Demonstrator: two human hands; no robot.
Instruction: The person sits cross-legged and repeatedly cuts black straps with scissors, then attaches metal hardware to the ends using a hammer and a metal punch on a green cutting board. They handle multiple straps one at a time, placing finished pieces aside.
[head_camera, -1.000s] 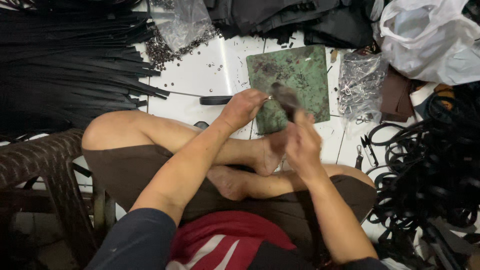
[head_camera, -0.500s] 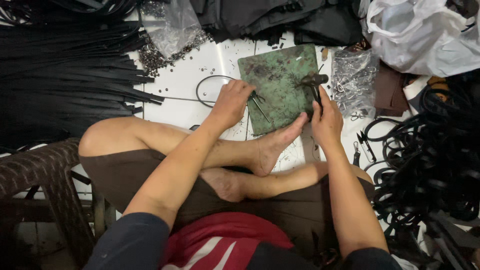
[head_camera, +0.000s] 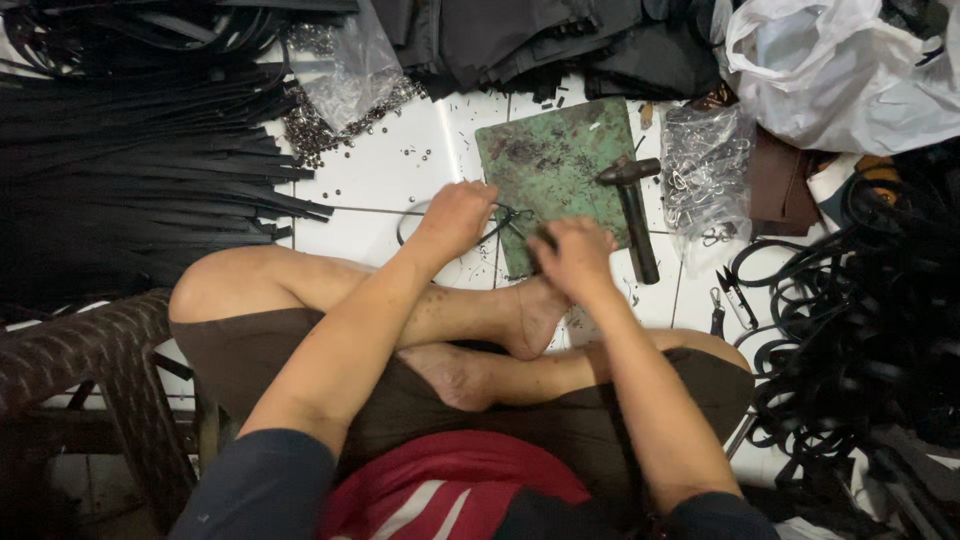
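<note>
Green, scuffed flat metal plate (head_camera: 560, 170) lies on white tile floor (head_camera: 370, 185), center top. Left hand (head_camera: 458, 218) is curled, pinching a thin black loop strap (head_camera: 425, 213) at plate's left edge. Right hand (head_camera: 572, 258) is fisted w/ knuckles up on plate's lower edge; can't tell what's inside. Dark hammer (head_camera: 632, 215) lies just right.

The floor (head_camera: 380, 180) is made of shiny white tiles with thin dark lines between them. Tiny dark bits lie scattered on it. A brown woven chair (head_camera: 90, 360) stands at the lower left. Long black strips (head_camera: 130, 170) lie in a big pile on the left. Dark folded cloth (head_camera: 540, 40) sits at the top. A white plastic bag (head_camera: 840, 70) is at the upper right. Black loops (head_camera: 860, 330) pile up on the right. The light is bright and even.
</note>
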